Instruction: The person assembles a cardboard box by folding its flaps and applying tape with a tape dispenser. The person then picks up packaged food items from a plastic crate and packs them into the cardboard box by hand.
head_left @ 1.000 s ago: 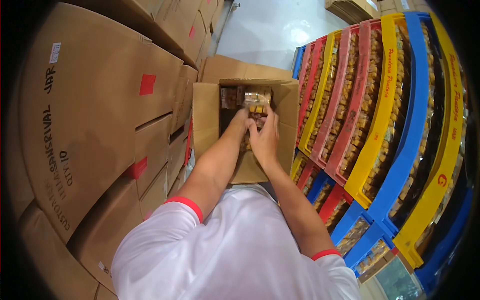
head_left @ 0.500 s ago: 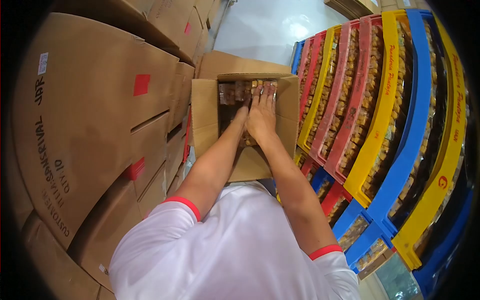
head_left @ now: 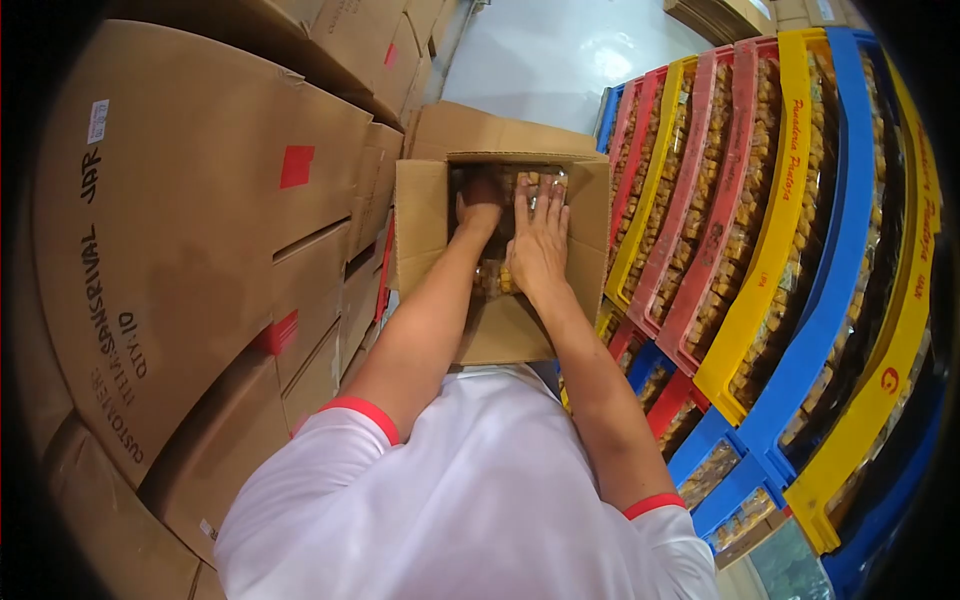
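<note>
At left, see cartons [head_left: 220,150] stacked near the open carton [head_left: 500,338], flaps [head_left: 420,205] folded outward, seemingly for access. Inside, find the left hand [head_left: 482,206], fingers too shadowed to judge; then the right hand [head_left: 540,245], fingers slightly apart on clear packs [head_left: 531,180], perhaps steadying them. Beyond, note pale floor [head_left: 560,55]; at right, colourful stacked crates [head_left: 850,220], likely placed within reach.

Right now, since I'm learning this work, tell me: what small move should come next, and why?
Perhaps a light press with the right hand to settle the clear-wrapped pack, since its fingers lie spread over it inside the open carton, while the left hand is inside too, partly in shadow.
</note>
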### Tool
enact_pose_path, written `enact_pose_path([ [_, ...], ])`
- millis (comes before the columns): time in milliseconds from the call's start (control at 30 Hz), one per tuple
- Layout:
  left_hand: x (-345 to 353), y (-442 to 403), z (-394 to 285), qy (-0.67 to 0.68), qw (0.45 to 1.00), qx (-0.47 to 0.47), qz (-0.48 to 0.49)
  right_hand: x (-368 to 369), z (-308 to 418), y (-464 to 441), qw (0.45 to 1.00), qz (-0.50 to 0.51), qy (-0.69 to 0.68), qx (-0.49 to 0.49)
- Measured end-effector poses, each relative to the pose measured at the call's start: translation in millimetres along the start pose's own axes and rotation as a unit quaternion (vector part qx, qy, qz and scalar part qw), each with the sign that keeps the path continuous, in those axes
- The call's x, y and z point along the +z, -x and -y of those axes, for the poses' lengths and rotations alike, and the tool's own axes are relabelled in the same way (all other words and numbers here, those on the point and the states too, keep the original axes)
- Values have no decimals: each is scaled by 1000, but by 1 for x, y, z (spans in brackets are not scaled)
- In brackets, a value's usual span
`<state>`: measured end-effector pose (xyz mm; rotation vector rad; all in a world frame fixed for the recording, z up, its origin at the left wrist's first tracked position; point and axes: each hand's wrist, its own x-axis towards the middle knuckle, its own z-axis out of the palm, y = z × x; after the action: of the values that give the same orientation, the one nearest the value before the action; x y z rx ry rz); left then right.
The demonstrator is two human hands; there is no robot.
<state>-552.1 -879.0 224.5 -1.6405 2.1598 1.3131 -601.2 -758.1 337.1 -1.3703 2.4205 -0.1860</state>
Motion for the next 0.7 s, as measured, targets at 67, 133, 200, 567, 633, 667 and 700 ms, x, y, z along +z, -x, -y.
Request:
enact_pose_path([
  [67,1,-2,4,-48,997,-1,64,-1,-3,2,1000,12,24,-4],
  [133,-5,21,8,13,999,39,7,5,-5,0,998,36,48,-17],
  [200,-8,39,14,67,993,80,-46,21,-2,1,997,29,58,-29],
  [567,4,51,7,160,977,25,-140,38,-18,-29,997,62,-9,-33],
  [633,12,40,14,186,972,35,-137,48,-21,-40,997,77,-10,-26],
  [667,18,37,20,213,967,44,-132,54,-23,-43,996,77,-20,-28],
  [700,29,42,23,213,967,43,-134,61,-26,-43,996,77,-29,-31],
])
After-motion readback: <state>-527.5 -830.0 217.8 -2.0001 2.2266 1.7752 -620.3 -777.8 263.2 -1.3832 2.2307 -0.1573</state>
